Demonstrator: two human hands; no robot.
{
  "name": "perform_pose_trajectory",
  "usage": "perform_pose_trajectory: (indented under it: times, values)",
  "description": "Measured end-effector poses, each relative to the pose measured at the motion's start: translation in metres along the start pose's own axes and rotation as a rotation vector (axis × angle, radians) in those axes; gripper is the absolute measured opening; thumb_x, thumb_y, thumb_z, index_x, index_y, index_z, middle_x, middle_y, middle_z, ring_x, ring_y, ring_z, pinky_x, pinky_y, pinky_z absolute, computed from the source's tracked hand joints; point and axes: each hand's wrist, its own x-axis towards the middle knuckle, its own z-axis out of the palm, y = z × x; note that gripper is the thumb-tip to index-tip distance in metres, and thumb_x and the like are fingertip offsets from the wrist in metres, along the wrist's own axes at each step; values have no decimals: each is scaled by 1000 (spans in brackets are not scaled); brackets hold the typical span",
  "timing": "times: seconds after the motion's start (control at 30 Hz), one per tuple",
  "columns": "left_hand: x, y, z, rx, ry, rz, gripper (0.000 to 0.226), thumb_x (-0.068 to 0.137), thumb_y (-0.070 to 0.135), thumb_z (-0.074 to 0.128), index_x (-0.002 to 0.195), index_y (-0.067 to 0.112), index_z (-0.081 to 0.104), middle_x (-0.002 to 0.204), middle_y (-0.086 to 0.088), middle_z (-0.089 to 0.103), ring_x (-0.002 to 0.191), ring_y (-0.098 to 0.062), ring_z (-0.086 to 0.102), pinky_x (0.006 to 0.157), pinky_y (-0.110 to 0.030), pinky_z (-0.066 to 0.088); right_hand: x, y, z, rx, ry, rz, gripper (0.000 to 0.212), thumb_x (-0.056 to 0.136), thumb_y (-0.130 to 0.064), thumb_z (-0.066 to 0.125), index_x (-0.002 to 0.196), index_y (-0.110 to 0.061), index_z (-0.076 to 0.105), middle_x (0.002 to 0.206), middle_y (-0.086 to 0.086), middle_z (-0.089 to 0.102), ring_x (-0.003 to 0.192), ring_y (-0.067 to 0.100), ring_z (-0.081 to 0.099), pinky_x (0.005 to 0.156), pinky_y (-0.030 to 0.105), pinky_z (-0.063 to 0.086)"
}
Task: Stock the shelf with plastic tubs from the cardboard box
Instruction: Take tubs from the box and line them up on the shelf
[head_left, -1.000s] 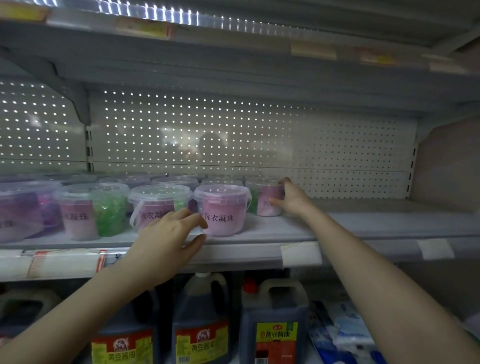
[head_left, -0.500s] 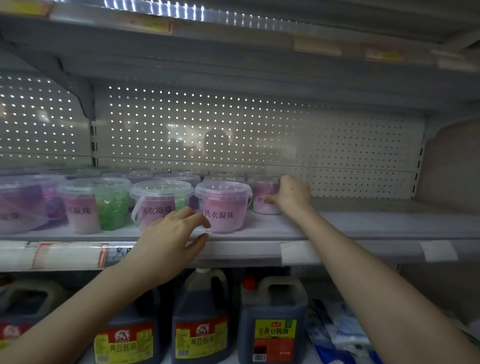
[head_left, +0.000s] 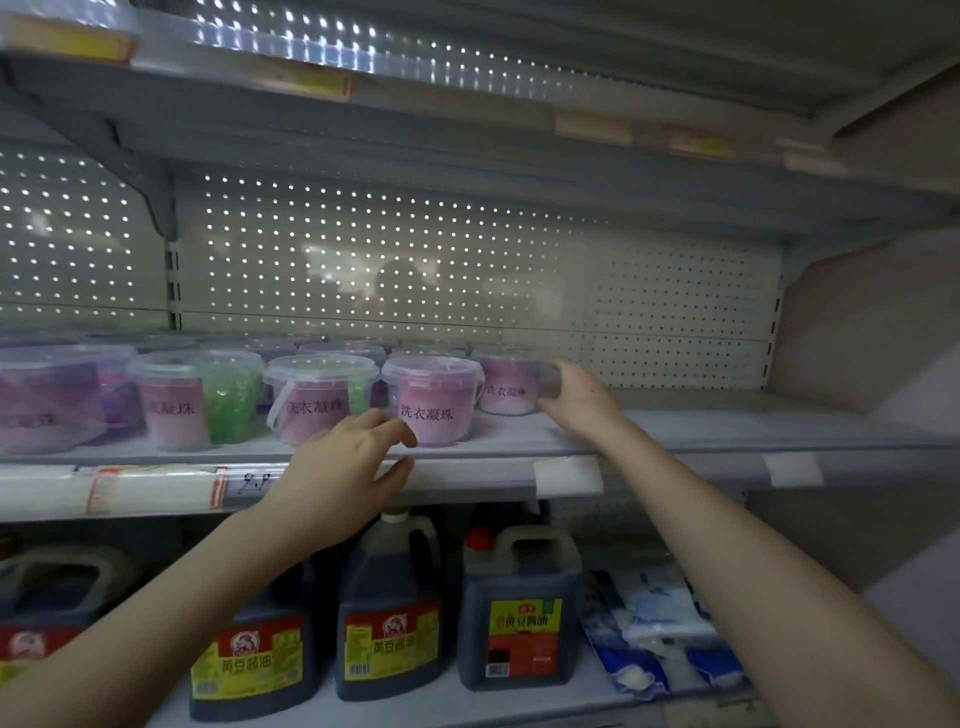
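Observation:
Several clear plastic tubs with pink labels stand in rows on the grey shelf (head_left: 701, 421). My right hand (head_left: 576, 397) is wrapped around the right side of the rightmost tub (head_left: 506, 387), which stands in the second row. My left hand (head_left: 343, 467) hovers with fingers apart at the shelf's front edge, just in front of a pink tub (head_left: 434, 400) and a neighbouring tub (head_left: 317, 397), touching neither. The cardboard box is out of view.
The shelf to the right of the tubs is bare. A perforated back panel (head_left: 467, 270) closes the rear. Below stand dark soy sauce jugs (head_left: 389, 613) and blue-white bags (head_left: 660, 629). Another shelf hangs overhead.
My right hand has kept its hold on the rightmost tub and shifted it slightly on the shelf. My left hand has stayed nearly still.

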Motion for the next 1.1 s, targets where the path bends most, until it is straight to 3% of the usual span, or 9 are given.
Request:
perform_pose_trajectory:
  times: [0.17,0.5,0.7,0.8,0.9,1.1]
  values:
    - [-16,4,-13,-19,-31,61,29,95,38,46,122,28,53,118,7,53,111,-15,51,75,-27,36,-46,-5,-17,-111,33,71,54,91,-19,56,142,-16,38,138,8,50,125,26,47,100,36,40]
    - [-82,26,-8,-91,-125,238,29,95,33,46,120,22,54,115,-1,52,104,-24,53,78,-34,40,-206,-1,-14,-451,42,154,47,92,-28,53,137,-18,44,138,8,46,128,28,40,105,40,33]
    - [-117,78,29,-124,-252,341,31,94,32,47,122,19,53,118,-5,50,108,-27,50,78,-35,39,-316,31,-13,-571,-69,309,48,89,-23,52,136,-18,45,139,8,44,130,27,38,106,38,30]
    - [-134,111,51,-200,-293,403,26,92,28,50,113,14,57,113,-10,54,106,-32,52,75,-36,38,-368,49,-19,-604,-109,411,45,88,-22,49,132,-17,47,137,10,45,128,28,38,102,38,30]
    - [-152,144,76,-232,-382,453,30,91,28,52,118,16,56,115,-9,53,109,-32,52,81,-38,43,-416,67,-27,-594,-155,512,46,90,-18,48,135,-17,45,142,10,40,132,28,34,105,39,28]
    - [-188,215,124,-304,-507,560,33,92,30,47,123,19,53,124,-7,49,114,-28,49,89,-39,43,-501,114,-30,-586,-111,727,45,89,-15,51,134,-20,47,140,5,44,132,25,36,111,41,26]
